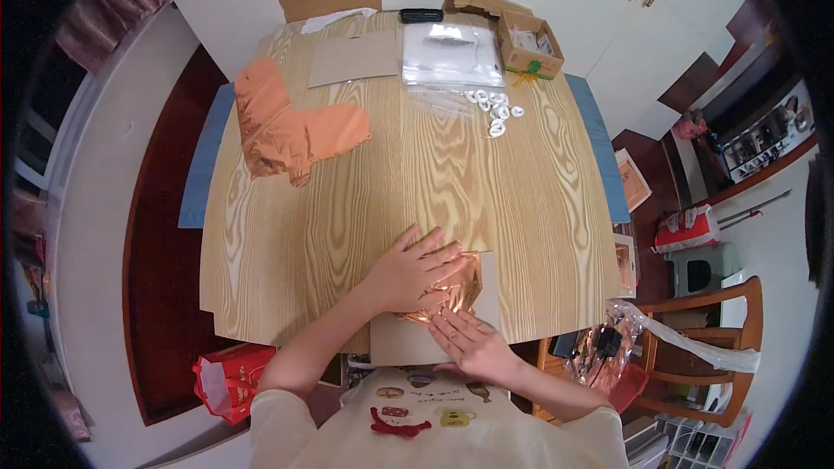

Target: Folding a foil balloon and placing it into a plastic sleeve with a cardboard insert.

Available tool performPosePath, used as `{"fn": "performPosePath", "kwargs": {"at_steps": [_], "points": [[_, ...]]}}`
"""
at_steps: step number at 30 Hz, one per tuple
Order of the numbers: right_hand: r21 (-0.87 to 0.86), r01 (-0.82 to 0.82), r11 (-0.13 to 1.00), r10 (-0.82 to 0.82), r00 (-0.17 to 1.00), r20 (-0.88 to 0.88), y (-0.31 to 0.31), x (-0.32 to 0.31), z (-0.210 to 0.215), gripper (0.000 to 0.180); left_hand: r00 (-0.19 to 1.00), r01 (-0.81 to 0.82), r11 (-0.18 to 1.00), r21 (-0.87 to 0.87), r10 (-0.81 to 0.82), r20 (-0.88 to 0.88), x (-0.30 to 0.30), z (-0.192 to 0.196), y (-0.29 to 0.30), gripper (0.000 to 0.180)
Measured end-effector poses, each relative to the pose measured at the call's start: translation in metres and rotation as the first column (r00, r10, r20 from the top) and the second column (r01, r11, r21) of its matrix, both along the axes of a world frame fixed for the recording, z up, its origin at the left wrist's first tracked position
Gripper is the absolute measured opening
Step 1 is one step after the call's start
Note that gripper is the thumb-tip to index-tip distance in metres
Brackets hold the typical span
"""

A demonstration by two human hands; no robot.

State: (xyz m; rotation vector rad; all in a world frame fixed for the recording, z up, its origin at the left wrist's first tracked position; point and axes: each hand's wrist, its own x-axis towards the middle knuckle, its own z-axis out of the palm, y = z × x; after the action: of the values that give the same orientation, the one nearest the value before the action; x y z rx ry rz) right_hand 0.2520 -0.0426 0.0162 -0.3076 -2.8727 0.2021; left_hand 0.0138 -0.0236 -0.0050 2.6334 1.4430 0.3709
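At the table's near edge lies a folded piece of shiny copper-coloured foil, on top of a grey-brown cardboard sheet. My left hand rests flat across the foil's upper left part, its fingers spread. Along the lower edge of the foil my right hand presses with outstretched fingers. Both hands hide part of the foil. Farther off on the left, two flat copper foil balloons lie overlapping, uninflated.
Toward the back are another cardboard sheet, clear plastic bags, several small white rings and a small open cardboard box. A wooden chair with plastic on it stands at the right. A red bag sits on the left floor.
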Motion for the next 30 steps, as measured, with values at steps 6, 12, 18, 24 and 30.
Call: {"fn": "performPosePath", "kwargs": {"at_steps": [6,12,18,24,30], "points": [[-0.017,-0.002,1.0,0.003,1.0,0.029,0.018,-0.001,0.008,0.066,0.996,0.046,0.999,-0.018,-0.047,-0.074,-0.01,0.011,0.005,0.064],[-0.28,0.156,0.947,-0.181,0.981,-0.066,0.066,-0.008,0.017,0.056,0.995,-0.008,0.997,-0.076,0.0,-0.1,-0.008,0.011,0.007,0.088],[-0.068,0.198,0.978,-0.201,0.979,-0.039,0.098,-0.025,-0.016,0.063,0.995,-0.027,0.999,-0.045,0.023,-0.097,-0.009,0.008,0.007,0.105],[-0.038,0.16,0.986,-0.156,0.984,0.089,0.097,-0.019,-0.018,0.078,0.992,-0.045,0.998,-0.036,0.041,-0.119,-0.008,0.009,0.007,0.107],[-0.015,0.144,0.989,-0.141,0.98,0.138,0.099,-0.018,-0.014,0.084,0.979,-0.187,0.97,-0.154,0.171,-0.114,-0.007,0.01,-0.001,0.11]]}}
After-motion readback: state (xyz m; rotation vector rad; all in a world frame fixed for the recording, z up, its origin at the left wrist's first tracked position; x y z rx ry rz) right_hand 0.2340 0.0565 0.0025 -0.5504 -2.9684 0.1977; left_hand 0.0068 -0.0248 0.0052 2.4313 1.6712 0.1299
